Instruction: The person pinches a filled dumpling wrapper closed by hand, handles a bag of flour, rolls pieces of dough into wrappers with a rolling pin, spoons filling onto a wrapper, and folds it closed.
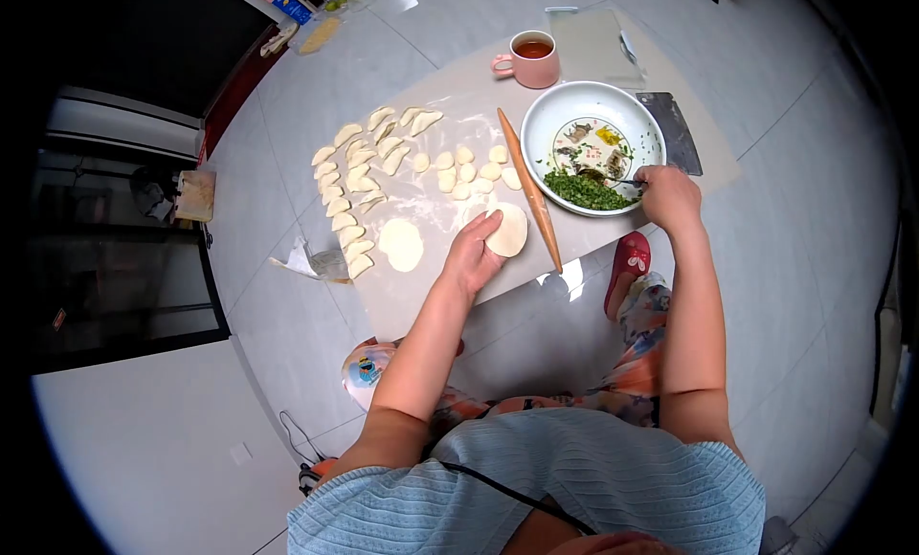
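Observation:
A round dumpling wrapper (507, 232) rests in my left hand (471, 254), held by the fingers and thumb above the near edge of the table. My right hand (670, 197) grips the handle of a spoon (624, 182), whose bowl end is down in chopped green filling (582, 190). That filling lies at the near side of a large white bowl (648, 124). Between the wrapper and the bowl lies a wooden rolling pin (528, 187). Flat wrappers (400, 245) lie left of my left hand, and several small dough pieces (464, 173) sit beyond it.
Folded dumplings (359, 168) stand in rows along the table's left side. A pink mug (535, 69) of reddish-brown drink is behind the bowl. A dark flat blade (672, 134) lies right of the bowl, and a clear sheet (598, 48) lies at the far end.

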`<move>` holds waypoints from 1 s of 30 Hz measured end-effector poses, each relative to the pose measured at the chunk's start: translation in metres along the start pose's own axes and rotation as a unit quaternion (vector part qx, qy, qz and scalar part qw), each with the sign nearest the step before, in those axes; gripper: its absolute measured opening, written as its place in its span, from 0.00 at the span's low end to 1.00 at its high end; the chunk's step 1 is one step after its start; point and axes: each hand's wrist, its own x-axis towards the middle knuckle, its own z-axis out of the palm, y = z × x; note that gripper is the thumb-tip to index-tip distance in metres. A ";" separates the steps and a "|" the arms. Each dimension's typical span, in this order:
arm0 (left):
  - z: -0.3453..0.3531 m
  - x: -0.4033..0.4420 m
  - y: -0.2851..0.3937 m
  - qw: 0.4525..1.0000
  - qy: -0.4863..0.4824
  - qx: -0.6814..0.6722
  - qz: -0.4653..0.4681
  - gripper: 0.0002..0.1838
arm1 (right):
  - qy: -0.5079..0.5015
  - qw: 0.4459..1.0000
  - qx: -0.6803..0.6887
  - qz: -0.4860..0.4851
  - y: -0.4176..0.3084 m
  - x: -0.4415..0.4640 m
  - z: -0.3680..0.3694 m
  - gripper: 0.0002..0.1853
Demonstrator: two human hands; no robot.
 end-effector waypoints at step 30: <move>0.069 0.006 -0.024 0.997 -0.027 0.049 -0.046 0.20 | -0.187 0.907 0.374 0.052 0.036 0.013 0.030 0.11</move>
